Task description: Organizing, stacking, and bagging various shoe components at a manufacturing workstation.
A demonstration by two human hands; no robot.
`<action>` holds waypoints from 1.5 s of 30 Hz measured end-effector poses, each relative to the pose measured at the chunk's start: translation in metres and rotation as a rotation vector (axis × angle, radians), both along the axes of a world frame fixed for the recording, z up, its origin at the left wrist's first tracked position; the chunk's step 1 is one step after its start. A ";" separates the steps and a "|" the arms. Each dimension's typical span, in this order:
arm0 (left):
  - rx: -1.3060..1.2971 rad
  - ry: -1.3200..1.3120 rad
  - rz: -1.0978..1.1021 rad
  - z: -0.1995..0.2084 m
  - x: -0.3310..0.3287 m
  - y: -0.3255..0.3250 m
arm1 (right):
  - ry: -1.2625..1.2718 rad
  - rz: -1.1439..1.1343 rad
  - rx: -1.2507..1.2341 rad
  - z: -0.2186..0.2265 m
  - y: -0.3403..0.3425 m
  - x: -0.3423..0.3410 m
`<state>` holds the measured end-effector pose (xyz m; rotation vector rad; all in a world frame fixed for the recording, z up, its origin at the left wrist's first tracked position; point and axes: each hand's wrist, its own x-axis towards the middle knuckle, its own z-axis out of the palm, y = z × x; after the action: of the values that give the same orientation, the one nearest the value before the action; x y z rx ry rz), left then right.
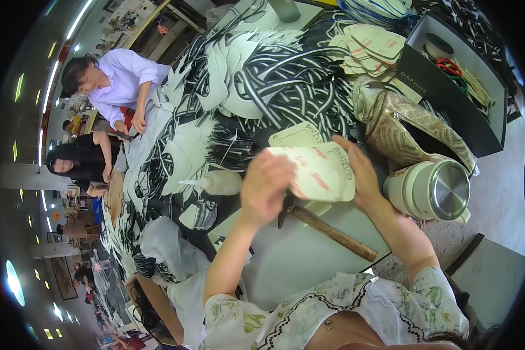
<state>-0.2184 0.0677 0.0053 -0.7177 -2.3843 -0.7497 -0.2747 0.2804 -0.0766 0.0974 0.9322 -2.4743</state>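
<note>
My right hand (pixel 361 178) grips the right edge of a flat cream insole pad (pixel 321 175) with red marks and dark lettering, tilted above the work board. My left hand (pixel 267 185) is at the pad's left edge; its fingers are smeared by motion. Just behind lies another cream pad (pixel 296 135) with an outlined edge. Under my hands, a hammer (pixel 332 233) with a wooden handle rests on the grey-green board (pixel 291 262). A white squeeze bottle (pixel 223 182) with a thin nozzle lies left of my left hand.
Black-and-white straps (pixel 297 81) and pale cut pieces (pixel 184 154) heap across the table. More cream pads (pixel 370 46) pile at the back right, near a dark box (pixel 449 105) with scissors. A patterned pouch (pixel 414 125) and lidded cup (pixel 429 189) stand right. Two co-workers sit at left.
</note>
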 end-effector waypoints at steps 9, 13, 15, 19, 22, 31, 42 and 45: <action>0.639 -0.744 0.614 -0.057 -0.021 -0.017 | 0.376 -0.426 0.419 0.014 0.009 0.010; 0.824 -0.833 0.682 -0.066 -0.045 -0.003 | 0.404 -0.456 0.443 0.016 0.002 0.012; 1.134 -0.913 0.643 -0.064 -0.050 0.006 | 0.202 -0.309 0.317 0.007 0.002 0.010; 1.205 -0.565 0.504 -0.031 -0.022 0.004 | -0.021 -0.258 0.173 0.005 0.006 0.006; 1.134 -0.554 0.388 0.003 0.028 -0.021 | -0.002 -0.272 0.135 -0.001 0.007 0.007; 0.623 -1.216 0.286 0.034 0.166 -0.032 | 0.123 -0.184 0.144 0.001 0.000 0.004; 0.143 -0.855 0.412 0.012 0.140 -0.002 | -0.083 -0.032 -0.128 0.025 -0.004 0.006; 0.473 -0.837 0.481 0.015 0.092 0.023 | -0.032 0.058 -0.134 0.040 -0.003 0.017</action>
<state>-0.1263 0.0905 0.0204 0.4557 -2.7123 -1.5145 -0.2581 0.2774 -0.0369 0.0643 0.7432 -2.4662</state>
